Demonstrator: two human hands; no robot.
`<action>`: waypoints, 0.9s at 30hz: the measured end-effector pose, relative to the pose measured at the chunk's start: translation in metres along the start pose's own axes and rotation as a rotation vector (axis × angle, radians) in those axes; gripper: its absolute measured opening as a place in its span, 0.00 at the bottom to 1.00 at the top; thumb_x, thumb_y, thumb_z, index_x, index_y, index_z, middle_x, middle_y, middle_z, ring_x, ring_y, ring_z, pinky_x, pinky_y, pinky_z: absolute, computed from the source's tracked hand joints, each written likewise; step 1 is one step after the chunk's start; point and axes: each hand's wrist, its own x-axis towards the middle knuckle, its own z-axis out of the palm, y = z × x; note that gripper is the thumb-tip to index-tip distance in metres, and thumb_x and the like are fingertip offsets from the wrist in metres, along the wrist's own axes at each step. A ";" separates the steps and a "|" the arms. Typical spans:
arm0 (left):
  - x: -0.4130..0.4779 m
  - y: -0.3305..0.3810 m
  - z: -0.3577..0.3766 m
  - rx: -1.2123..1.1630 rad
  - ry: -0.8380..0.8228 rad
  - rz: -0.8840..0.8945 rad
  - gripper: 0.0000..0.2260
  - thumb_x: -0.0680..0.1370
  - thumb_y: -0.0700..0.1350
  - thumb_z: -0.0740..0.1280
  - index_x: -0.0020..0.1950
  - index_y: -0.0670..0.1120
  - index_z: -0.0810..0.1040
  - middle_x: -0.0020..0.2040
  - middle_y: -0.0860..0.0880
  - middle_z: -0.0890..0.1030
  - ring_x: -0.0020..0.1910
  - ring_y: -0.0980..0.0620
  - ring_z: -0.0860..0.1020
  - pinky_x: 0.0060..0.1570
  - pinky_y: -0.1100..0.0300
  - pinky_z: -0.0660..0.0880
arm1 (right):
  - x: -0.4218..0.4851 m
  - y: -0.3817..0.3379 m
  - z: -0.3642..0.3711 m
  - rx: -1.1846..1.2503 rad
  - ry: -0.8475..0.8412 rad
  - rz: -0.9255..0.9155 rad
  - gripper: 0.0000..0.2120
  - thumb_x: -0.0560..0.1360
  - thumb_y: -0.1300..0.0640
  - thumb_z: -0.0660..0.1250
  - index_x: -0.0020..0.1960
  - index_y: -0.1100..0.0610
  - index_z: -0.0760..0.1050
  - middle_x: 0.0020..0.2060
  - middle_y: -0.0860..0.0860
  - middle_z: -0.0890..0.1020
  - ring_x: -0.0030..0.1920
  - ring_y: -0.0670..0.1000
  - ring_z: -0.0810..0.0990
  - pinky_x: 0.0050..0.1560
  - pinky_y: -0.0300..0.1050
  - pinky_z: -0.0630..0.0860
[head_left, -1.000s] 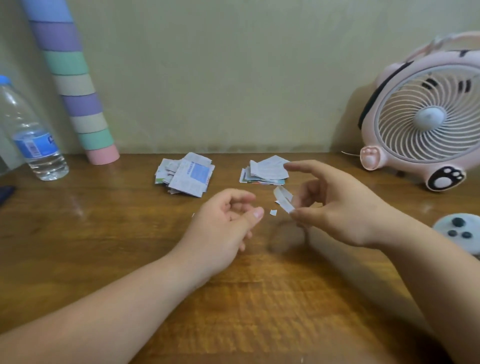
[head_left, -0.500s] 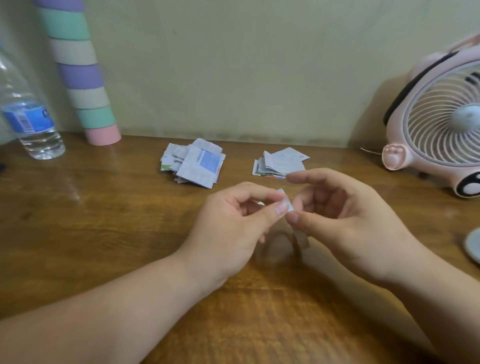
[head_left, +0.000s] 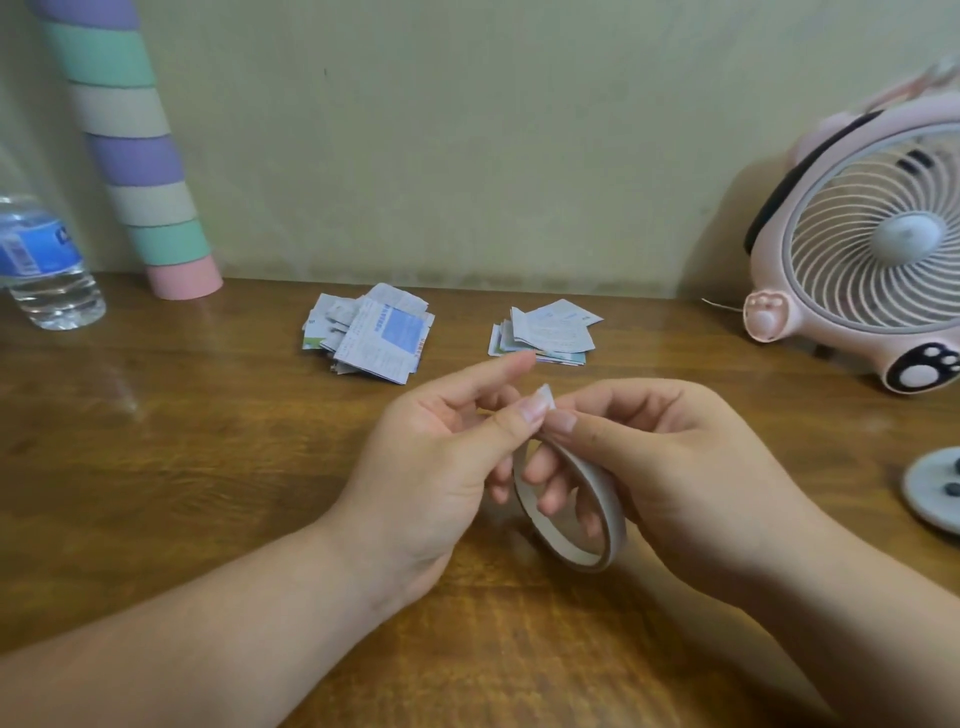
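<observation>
A thin white ring of tape (head_left: 597, 540) hangs between my hands above the wooden table (head_left: 182, 467). My right hand (head_left: 670, 467) holds the ring, with fingers through it and the thumb on top. My left hand (head_left: 441, 457) pinches the small loose end of tape (head_left: 545, 392) between thumb and finger, right against my right thumb. Two piles of cut paper pieces lie further back: a left pile (head_left: 371, 335) with a blue-printed sheet on top and a smaller right pile (head_left: 545, 332).
A water bottle (head_left: 41, 260) stands at the far left beside a pastel striped tube (head_left: 135, 156) leaning on the wall. A pink cat-shaped fan (head_left: 872, 249) sits at the right. A grey round object with dark dots (head_left: 935, 488) lies at the right edge.
My hands have come together and moved nearer to me. The tape ring now shows in my right hand, and my left hand has pinched its loose end. The small paper strip is no longer seen.
</observation>
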 end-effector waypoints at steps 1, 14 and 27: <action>0.001 -0.001 0.000 0.001 0.000 -0.008 0.18 0.70 0.46 0.74 0.59 0.48 0.84 0.31 0.52 0.75 0.32 0.48 0.70 0.32 0.59 0.69 | 0.000 0.001 0.001 0.005 0.004 -0.003 0.13 0.79 0.61 0.66 0.41 0.69 0.81 0.34 0.62 0.84 0.30 0.52 0.80 0.25 0.41 0.73; -0.003 0.002 0.006 -0.102 -0.036 -0.016 0.02 0.71 0.42 0.76 0.41 0.45 0.86 0.26 0.48 0.73 0.25 0.48 0.71 0.32 0.56 0.65 | -0.003 0.001 0.015 -0.033 0.156 -0.025 0.13 0.78 0.64 0.68 0.36 0.65 0.82 0.32 0.62 0.84 0.27 0.51 0.79 0.24 0.42 0.74; 0.017 0.022 0.002 -0.252 0.204 -0.268 0.09 0.76 0.42 0.72 0.38 0.46 0.74 0.26 0.51 0.68 0.26 0.54 0.63 0.31 0.63 0.65 | -0.014 0.014 0.035 -1.040 0.298 -0.875 0.11 0.73 0.57 0.71 0.33 0.56 0.78 0.25 0.48 0.74 0.29 0.50 0.69 0.29 0.40 0.67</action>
